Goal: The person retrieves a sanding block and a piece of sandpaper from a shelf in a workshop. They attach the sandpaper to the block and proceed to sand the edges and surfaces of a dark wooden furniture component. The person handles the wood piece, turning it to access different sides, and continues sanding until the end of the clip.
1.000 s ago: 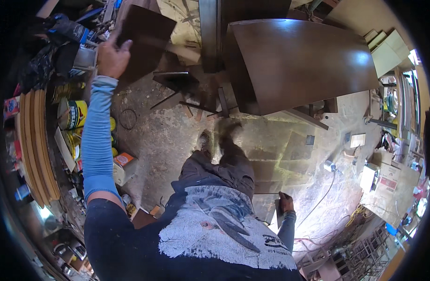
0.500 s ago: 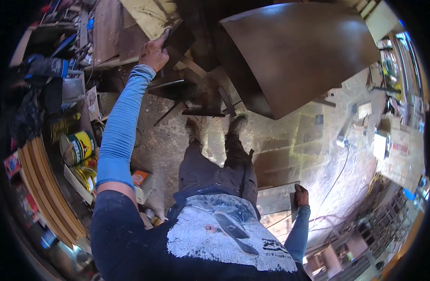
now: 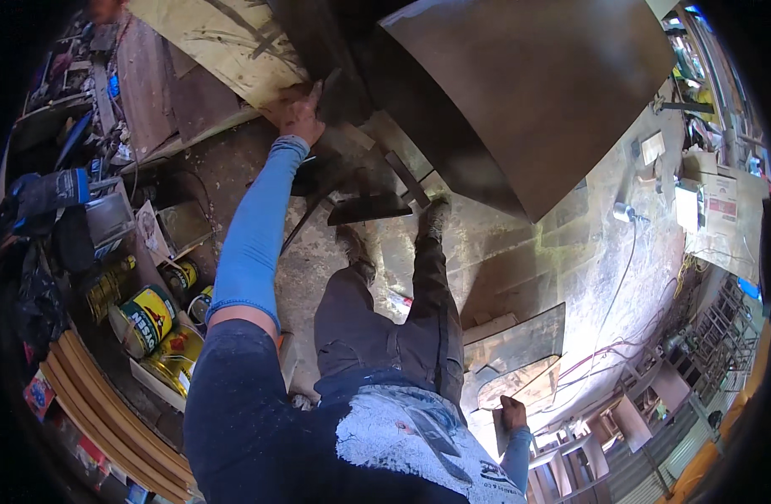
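Note:
My left hand (image 3: pixel 301 116) reaches forward to the near corner of a pale yellow board (image 3: pixel 217 50), beside a dark brown panel (image 3: pixel 318 42). One finger is stretched out along the panel; the others are blurred, and I cannot tell how firmly they touch. Low on the right, my right hand (image 3: pixel 513 413) is closed round the edge of a narrow dark flat piece (image 3: pixel 501 430), held beside my hip. A large curved brown sheet (image 3: pixel 528 92) rises ahead on the right. Dark strips (image 3: pixel 369 210) lie on the floor by my shoes.
Paint cans (image 3: pixel 144 323) crowd the left side, near stacked curved brown boards (image 3: pixel 108 412). A corded device (image 3: pixel 624 212) lies on the right floor, its cable trailing back. Flat boards (image 3: pixel 520 344) lie right of my legs. Cardboard (image 3: pixel 721 210) stands at far right.
My left hand has shifted right and slightly down, to the yellow board's corner. The right hand sits lower, still round the dark piece. The whole view has shifted.

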Tool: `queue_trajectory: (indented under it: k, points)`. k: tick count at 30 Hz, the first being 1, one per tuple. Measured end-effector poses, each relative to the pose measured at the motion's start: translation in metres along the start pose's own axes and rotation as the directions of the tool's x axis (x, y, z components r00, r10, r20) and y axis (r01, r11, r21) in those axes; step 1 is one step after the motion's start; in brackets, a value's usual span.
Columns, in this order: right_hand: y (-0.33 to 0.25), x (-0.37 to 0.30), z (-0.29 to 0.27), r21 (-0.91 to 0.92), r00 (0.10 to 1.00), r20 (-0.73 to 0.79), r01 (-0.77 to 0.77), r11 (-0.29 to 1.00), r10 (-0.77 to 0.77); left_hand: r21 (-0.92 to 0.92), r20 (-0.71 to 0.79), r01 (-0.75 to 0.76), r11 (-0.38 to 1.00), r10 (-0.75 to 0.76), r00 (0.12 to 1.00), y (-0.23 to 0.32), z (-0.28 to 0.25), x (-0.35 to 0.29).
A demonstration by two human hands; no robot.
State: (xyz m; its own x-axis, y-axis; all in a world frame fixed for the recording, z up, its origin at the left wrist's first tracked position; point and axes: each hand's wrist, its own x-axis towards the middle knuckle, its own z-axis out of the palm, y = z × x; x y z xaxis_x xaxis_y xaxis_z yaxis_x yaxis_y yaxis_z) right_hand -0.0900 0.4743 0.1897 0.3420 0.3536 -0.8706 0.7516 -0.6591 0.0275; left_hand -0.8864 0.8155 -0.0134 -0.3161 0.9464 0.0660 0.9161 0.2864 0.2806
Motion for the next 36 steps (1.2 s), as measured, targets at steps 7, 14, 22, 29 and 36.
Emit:
queue_trajectory:
  k: [7, 14, 22, 29, 36]
  points:
    - [-0.056, -0.003, -0.020, 0.035, 0.999, -0.040, -0.016, 0.999, 0.018, 0.002, 0.247, -0.001, 1.000, 0.001, 0.969, 0.003, 0.056, -0.003]
    - [-0.077, 0.010, -0.028, 0.007, 0.997, -0.082, 0.013, 1.000, -0.013, -0.037, 0.330, -0.012, 0.999, 0.024, 0.944, 0.010, 0.100, 0.012]
    - [-0.087, 0.015, -0.021, 0.020, 0.996, 0.013, -0.085, 0.996, 0.085, 0.115, 0.538, -0.095, 0.989, 0.018, 0.843, -0.020, 0.169, 0.006]
    - [-0.079, 0.021, -0.012, 0.039, 1.000, 0.004, 0.016, 0.999, -0.016, 0.304, 0.674, -0.036, 0.952, -0.189, 0.714, 0.003, 0.174, -0.010]
    - [-0.083, 0.036, -0.016, -0.005, 0.997, -0.030, 0.076, 0.997, -0.077, 0.238, 0.463, -0.034, 0.971, -0.083, 0.882, -0.061, 0.256, -0.049]
